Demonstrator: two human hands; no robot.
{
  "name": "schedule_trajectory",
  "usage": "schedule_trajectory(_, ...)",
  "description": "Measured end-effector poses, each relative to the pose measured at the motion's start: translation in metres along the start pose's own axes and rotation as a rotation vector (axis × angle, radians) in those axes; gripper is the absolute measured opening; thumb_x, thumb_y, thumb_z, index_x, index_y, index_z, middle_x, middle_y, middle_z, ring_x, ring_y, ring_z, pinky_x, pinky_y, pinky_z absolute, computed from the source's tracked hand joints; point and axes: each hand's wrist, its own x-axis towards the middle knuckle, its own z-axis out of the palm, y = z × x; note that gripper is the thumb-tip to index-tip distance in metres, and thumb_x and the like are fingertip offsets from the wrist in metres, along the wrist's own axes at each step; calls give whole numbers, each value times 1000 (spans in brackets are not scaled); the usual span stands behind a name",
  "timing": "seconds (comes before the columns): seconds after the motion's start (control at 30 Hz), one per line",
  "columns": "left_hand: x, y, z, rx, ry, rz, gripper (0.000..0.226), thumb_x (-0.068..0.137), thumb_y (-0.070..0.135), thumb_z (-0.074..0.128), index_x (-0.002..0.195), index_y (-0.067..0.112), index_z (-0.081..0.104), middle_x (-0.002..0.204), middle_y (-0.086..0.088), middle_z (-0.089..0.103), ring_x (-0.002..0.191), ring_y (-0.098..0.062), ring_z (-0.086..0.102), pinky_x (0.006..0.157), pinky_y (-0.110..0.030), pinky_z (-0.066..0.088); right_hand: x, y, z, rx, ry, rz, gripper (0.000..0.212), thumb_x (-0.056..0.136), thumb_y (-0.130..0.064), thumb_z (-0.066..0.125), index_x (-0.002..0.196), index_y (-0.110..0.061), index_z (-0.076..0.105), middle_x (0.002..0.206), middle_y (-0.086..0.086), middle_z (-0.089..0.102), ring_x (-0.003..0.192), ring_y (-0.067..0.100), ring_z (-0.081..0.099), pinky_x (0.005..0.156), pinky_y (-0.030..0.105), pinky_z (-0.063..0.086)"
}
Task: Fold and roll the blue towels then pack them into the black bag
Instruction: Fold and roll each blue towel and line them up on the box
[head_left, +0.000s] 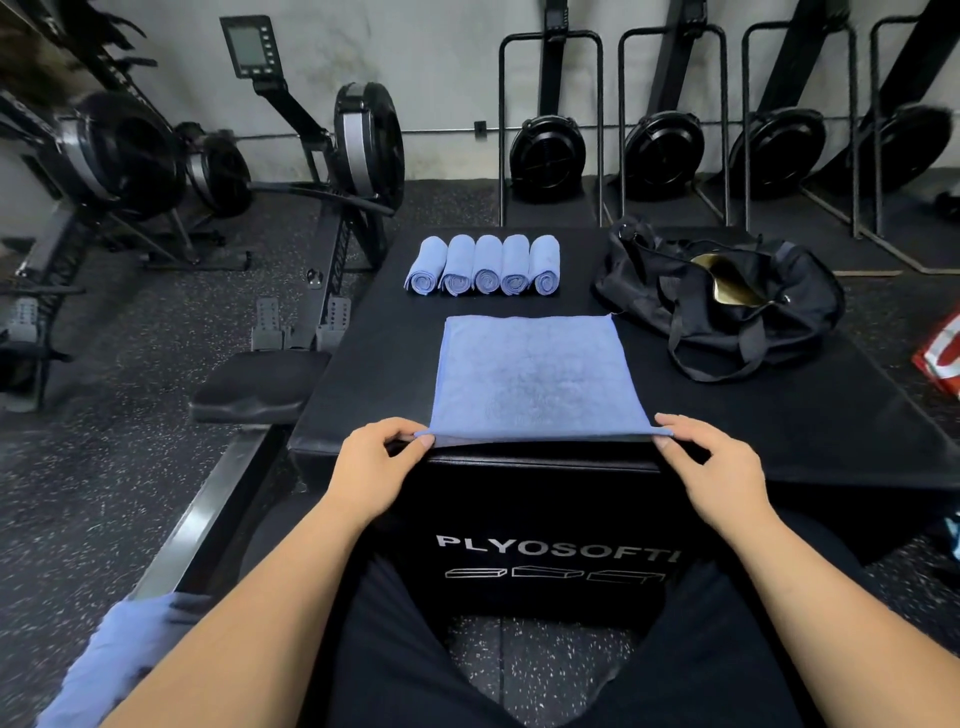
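Note:
A blue towel (535, 376) lies spread flat on the black plyo box (779, 415) in front of me. My left hand (376, 467) pinches its near left corner and my right hand (711, 467) pinches its near right corner, at the box's front edge. Several rolled blue towels (485, 265) lie side by side in a row at the back of the box. The black bag (727, 296) sits open on the right of the box, a gold lining showing inside it.
More blue towel cloth (119, 654) lies bunched at my lower left. Rowing machines (332, 156) stand to the left and along the back wall. A red and white object (943, 358) is on the floor at the right edge.

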Motion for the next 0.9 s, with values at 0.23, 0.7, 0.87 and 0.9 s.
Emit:
schedule_trajectory(0.23,-11,10,-1,-8,33,-22,9,100,35,69,91,34,71,88,14,74,93,-8,67,84,-27,50,-8,-11,-2,21,3,53,15,95,-32,74,102,-44,77,108,-10,66,98,2,62,83,21,44)
schedule_trajectory(0.7,5,27,-6,-202,-6,-101,9,100,31,72,95,24,76,66,0,62,66,-9,55,75,-26,49,11,-13,1,331,76,176,12,93,-19,78,81,-21,76,62,-3,49,65,14,41,67,31,38)
schedule_trajectory(0.87,47,44,-5,-211,3,-114,9,101,26,71,95,22,77,66,6,68,63,-3,61,69,-18,49,51,-22,7,259,42,215,7,92,-29,79,89,-23,78,58,-15,61,65,10,51,74,31,43)
schedule_trajectory(0.9,60,47,-3,-213,5,-120,9,100,27,72,95,22,77,66,9,68,63,-3,60,69,-19,49,61,-25,10,246,37,214,6,92,-29,78,89,-24,78,61,-15,64,68,9,54,74,30,45)
